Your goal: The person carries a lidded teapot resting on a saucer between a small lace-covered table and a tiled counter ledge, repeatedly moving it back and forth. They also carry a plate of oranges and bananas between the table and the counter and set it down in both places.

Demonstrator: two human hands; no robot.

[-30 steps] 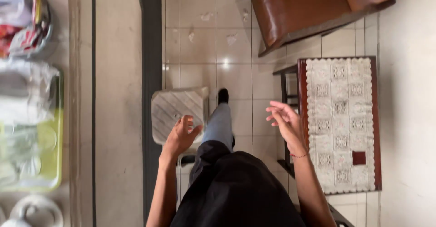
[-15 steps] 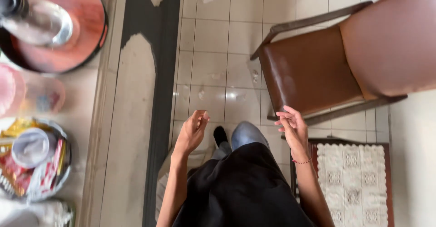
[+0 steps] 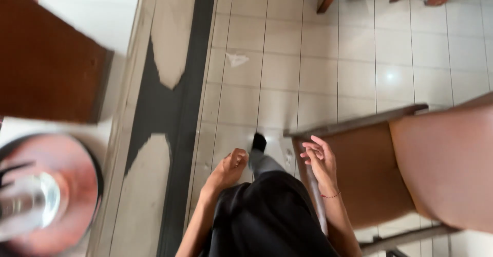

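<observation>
Head view: we see our left hand [image 3: 229,168] loosely curled, empty; our right hand [image 3: 319,159] open-fingered, also empty, over the brown chair [image 3: 375,175]. A blurred glass [image 3: 25,205] sits cut off at left.

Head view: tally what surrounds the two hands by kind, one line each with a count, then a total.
Bare hands, both empty, fingers loosely curled: 2, left hand and right hand
Brown chair with wooden frame beside the right hand: 1, chair
Round reddish tray at lower left: 1, tray
Clear glass vessel on the tray, blurred: 1, glass
Total: 5
</observation>
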